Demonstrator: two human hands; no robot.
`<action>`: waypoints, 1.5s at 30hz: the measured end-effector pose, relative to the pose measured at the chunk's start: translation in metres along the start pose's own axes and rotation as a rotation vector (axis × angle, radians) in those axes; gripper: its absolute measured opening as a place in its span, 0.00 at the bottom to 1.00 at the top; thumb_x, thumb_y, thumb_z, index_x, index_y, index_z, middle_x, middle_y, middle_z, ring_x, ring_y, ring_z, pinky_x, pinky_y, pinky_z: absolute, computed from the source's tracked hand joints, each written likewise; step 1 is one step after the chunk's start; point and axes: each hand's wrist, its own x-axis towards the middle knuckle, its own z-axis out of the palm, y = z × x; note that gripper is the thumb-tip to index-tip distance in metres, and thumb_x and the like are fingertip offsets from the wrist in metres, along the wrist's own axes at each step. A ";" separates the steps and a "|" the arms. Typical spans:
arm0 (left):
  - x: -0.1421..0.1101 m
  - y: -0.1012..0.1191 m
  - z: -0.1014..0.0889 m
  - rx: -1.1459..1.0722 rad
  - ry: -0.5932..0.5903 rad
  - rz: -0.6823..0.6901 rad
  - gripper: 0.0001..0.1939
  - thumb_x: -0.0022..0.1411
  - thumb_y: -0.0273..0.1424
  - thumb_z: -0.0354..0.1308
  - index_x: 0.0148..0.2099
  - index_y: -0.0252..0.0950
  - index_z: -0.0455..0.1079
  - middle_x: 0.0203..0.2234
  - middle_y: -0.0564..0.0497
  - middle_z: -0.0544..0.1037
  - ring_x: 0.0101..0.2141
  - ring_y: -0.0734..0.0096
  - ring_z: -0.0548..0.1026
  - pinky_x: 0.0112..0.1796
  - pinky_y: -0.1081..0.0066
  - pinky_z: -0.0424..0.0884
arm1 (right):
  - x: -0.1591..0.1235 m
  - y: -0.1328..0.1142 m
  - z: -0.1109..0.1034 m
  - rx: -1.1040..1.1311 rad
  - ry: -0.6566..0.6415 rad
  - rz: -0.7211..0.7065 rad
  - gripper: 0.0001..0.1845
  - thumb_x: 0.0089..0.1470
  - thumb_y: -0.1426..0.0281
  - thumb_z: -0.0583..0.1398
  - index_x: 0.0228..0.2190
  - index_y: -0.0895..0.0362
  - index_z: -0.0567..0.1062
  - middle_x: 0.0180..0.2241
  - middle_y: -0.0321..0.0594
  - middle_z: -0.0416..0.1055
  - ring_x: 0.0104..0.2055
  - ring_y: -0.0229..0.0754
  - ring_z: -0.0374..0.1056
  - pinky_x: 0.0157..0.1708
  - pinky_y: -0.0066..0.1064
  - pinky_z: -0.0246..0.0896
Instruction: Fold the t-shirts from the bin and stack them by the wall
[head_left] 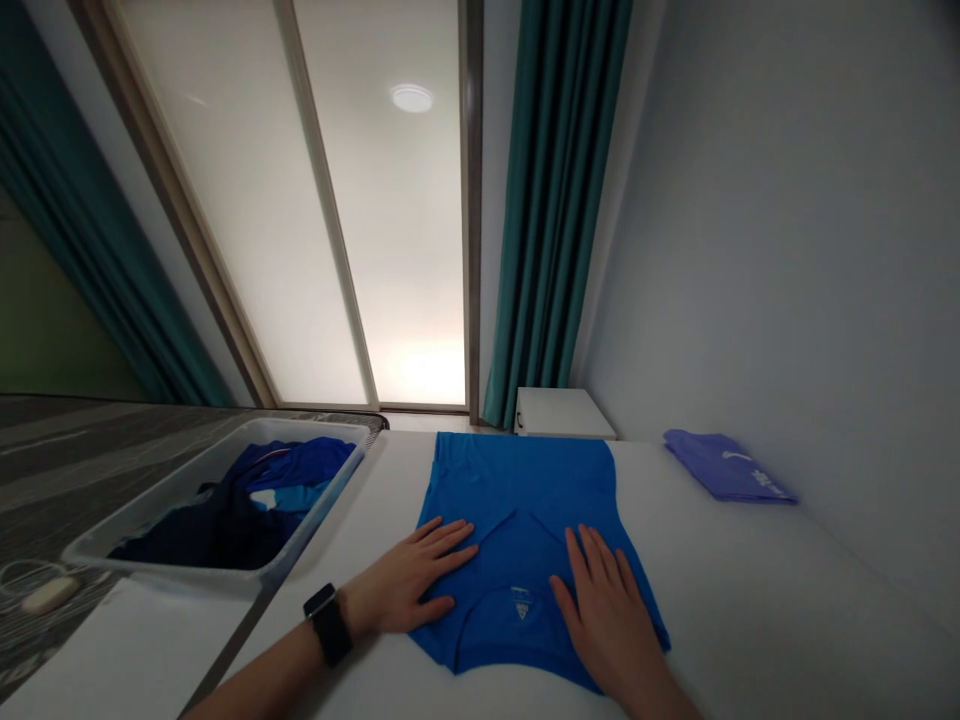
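A blue T-shirt (525,490) lies spread on the white table in front of me, its neckline toward me and a small pale logo inside the collar. My left hand (416,575), with a black watch on the wrist, rests flat on the shirt's left side, fingers stretched out. On the right side of the shirt my right hand (604,605) lies palm down, fingers extended and thumb apart. Neither hand grips the cloth. The far end of the shirt reaches the table's back edge.
At the left stands a whitish plastic bin (169,570) with dark and blue clothes (247,500). A folded purple garment (724,467) lies at the right by the wall. Beyond the table are a white cabinet (562,412) and a teal curtain (559,220).
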 end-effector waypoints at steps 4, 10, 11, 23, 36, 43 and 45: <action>-0.002 0.006 0.000 0.032 -0.013 -0.003 0.35 0.70 0.45 0.48 0.72 0.48 0.39 0.69 0.51 0.44 0.67 0.52 0.49 0.64 0.48 0.45 | -0.002 -0.003 0.004 0.009 -0.090 0.008 0.42 0.62 0.46 0.40 0.65 0.61 0.54 0.68 0.48 0.45 0.70 0.55 0.39 0.67 0.54 0.35; -0.004 0.007 0.005 0.071 0.008 -0.017 0.34 0.71 0.45 0.46 0.72 0.49 0.37 0.69 0.52 0.44 0.66 0.53 0.50 0.64 0.48 0.46 | -0.005 -0.002 0.011 0.028 -0.157 0.001 0.44 0.61 0.43 0.38 0.66 0.60 0.49 0.69 0.45 0.37 0.70 0.54 0.34 0.67 0.55 0.29; -0.004 0.008 0.007 0.080 0.013 -0.025 0.34 0.71 0.46 0.46 0.72 0.49 0.36 0.69 0.52 0.44 0.66 0.53 0.50 0.64 0.48 0.46 | -0.006 -0.001 0.011 0.030 -0.158 -0.006 0.44 0.61 0.43 0.38 0.66 0.60 0.49 0.69 0.45 0.36 0.70 0.54 0.33 0.67 0.55 0.29; -0.011 0.022 0.008 0.051 0.017 -0.024 0.35 0.70 0.46 0.47 0.72 0.48 0.36 0.69 0.50 0.44 0.66 0.51 0.50 0.64 0.46 0.46 | -0.016 0.007 0.016 0.051 -0.144 -0.006 0.45 0.60 0.42 0.40 0.67 0.58 0.50 0.69 0.45 0.38 0.70 0.57 0.34 0.66 0.58 0.26; 0.029 -0.026 0.010 0.108 0.209 -0.219 0.29 0.73 0.43 0.41 0.72 0.43 0.44 0.68 0.48 0.53 0.66 0.58 0.53 0.64 0.53 0.52 | 0.036 0.041 -0.013 0.006 -0.082 -0.159 0.36 0.66 0.52 0.39 0.65 0.61 0.55 0.68 0.45 0.47 0.70 0.48 0.42 0.68 0.48 0.34; 0.050 -0.047 0.032 0.176 0.147 -0.224 0.30 0.72 0.47 0.39 0.72 0.44 0.43 0.69 0.48 0.50 0.66 0.58 0.51 0.64 0.53 0.49 | 0.063 0.070 0.004 -0.016 -0.124 -0.269 0.37 0.65 0.49 0.39 0.66 0.58 0.53 0.68 0.44 0.45 0.70 0.48 0.41 0.67 0.49 0.34; 0.048 -0.045 0.034 0.173 0.143 -0.220 0.30 0.73 0.47 0.39 0.72 0.44 0.42 0.69 0.48 0.49 0.67 0.58 0.50 0.64 0.53 0.47 | 0.061 0.071 0.007 -0.025 -0.132 -0.262 0.38 0.65 0.48 0.38 0.66 0.58 0.51 0.68 0.45 0.44 0.70 0.48 0.40 0.67 0.49 0.33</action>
